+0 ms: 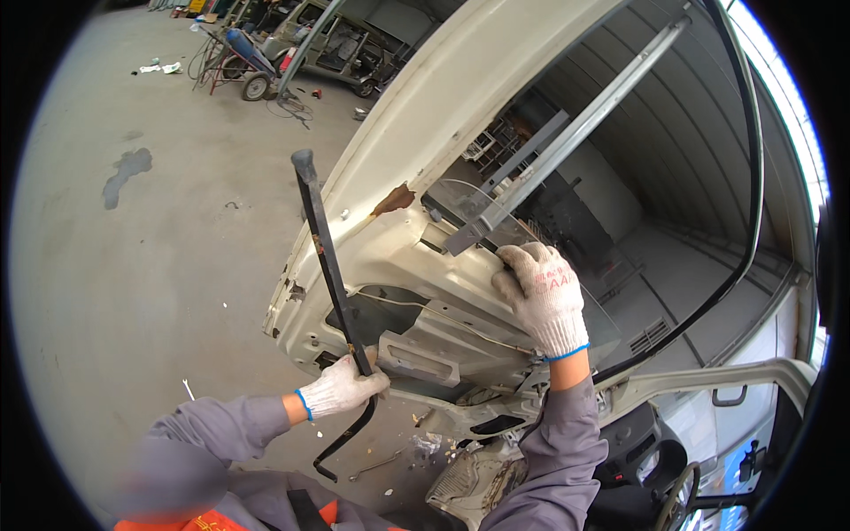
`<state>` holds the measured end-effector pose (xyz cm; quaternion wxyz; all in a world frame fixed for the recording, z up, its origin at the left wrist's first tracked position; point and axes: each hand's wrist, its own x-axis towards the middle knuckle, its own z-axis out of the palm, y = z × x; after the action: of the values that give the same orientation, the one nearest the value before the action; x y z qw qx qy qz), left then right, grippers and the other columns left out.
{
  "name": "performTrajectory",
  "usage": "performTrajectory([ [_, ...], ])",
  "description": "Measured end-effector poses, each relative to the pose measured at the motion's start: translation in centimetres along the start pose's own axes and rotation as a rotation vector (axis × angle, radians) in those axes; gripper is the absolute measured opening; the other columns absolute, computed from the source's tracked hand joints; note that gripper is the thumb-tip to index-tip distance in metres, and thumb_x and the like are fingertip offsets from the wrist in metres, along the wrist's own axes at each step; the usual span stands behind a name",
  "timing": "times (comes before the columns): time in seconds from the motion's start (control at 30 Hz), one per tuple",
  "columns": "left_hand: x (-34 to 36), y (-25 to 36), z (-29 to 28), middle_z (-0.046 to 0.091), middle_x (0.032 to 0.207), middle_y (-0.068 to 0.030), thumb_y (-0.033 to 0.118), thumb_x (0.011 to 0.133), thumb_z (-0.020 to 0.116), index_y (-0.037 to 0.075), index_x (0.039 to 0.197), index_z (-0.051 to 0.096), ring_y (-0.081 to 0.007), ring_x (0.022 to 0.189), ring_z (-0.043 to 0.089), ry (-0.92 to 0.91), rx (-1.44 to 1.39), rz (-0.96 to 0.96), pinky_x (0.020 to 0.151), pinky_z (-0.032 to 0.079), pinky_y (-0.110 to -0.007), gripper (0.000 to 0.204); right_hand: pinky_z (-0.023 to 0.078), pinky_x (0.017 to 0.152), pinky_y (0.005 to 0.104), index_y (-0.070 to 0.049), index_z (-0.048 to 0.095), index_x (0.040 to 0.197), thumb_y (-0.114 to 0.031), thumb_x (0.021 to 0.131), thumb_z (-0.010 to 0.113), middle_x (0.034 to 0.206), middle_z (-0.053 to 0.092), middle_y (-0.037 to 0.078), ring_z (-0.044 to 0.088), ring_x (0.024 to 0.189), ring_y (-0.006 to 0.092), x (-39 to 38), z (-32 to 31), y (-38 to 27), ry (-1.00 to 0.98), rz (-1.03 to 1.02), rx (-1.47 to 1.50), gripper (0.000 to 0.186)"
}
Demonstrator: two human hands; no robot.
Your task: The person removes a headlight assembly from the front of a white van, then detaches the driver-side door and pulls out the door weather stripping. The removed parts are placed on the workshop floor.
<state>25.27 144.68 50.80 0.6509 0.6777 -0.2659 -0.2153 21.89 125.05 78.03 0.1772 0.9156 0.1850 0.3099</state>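
Note:
In my gloved left hand (341,388), closed around its lower part, is a long black strip (326,252) with a rubbery block at its upper end and a bent lower end. It slants across the inner side of a cream vehicle door (403,252). My right hand (542,288), in a white knit glove, has its fingers curled over the door's window sill. Beside those fingers, a grey metal channel (505,208) rises diagonally through the window opening. Clear window glass (469,196) shows partly behind the sill. A thin yellowish cable (425,307) runs across the door's inner panel.
Rust marks the window frame's lower corner (395,200). On the concrete floor lie a wrench (376,466) and scraps. A steering wheel (682,496) shows at lower right. A two-wheeled cart (243,66) with a blue cylinder stands far left, near another vehicle (332,44).

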Motion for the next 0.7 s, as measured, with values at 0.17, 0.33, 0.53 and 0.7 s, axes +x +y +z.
performTrajectory([
  [0.17, -0.1, 0.3, 0.7, 0.074, 0.081, -0.0077, 0.044, 0.087, 0.061, 0.004, 0.084, 0.065, -0.0226, 0.081, 0.071, 0.015, -0.040, -0.016, 0.076, 0.054, -0.036, 0.041, 0.054, 0.075, 0.0446, -0.012, 0.072, 0.104, -0.007, 0.081, 0.070, 0.095, 0.066, 0.010, 0.065, 0.088, 0.0332, 0.0, 1.0, 0.4, 0.039, -0.038, -0.088, 0.024],
  [0.33, 0.2, -0.5, 0.7, 0.074, 0.081, -0.0099, 0.043, 0.086, 0.062, 0.003, 0.084, 0.065, -0.0253, 0.083, 0.071, 0.066, 0.052, -0.038, 0.078, 0.054, -0.038, 0.039, 0.054, 0.071, 0.0460, -0.018, 0.065, 0.096, -0.010, 0.082, 0.067, 0.094, 0.063, 0.007, 0.064, 0.091, 0.0322, -0.3, 2.2, -0.2, 0.097, -0.003, -0.117, 0.016],
  [0.53, -0.4, 0.0, 0.6, 0.074, 0.081, -0.0106, 0.042, 0.087, 0.062, 0.004, 0.086, 0.064, -0.0263, 0.083, 0.071, 0.061, -0.002, -0.019, 0.079, 0.054, -0.037, 0.038, 0.055, 0.072, 0.0456, -0.017, 0.067, 0.099, -0.003, 0.075, 0.067, 0.096, 0.063, 0.009, 0.063, 0.090, 0.0345, -0.9, 3.9, 0.2, 0.265, 0.012, -0.040, 0.028],
  [0.7, 0.0, 0.0, 0.5, 0.073, 0.079, -0.0090, 0.042, 0.088, 0.061, 0.005, 0.086, 0.065, -0.0261, 0.082, 0.070, 0.040, -0.012, -0.027, 0.080, 0.053, -0.037, 0.037, 0.055, 0.074, 0.0453, -0.016, 0.070, 0.104, -0.003, 0.077, 0.071, 0.098, 0.064, 0.010, 0.063, 0.091, 0.0355, -0.8, 4.2, 0.3, 0.333, -0.007, 0.007, 0.030],
])
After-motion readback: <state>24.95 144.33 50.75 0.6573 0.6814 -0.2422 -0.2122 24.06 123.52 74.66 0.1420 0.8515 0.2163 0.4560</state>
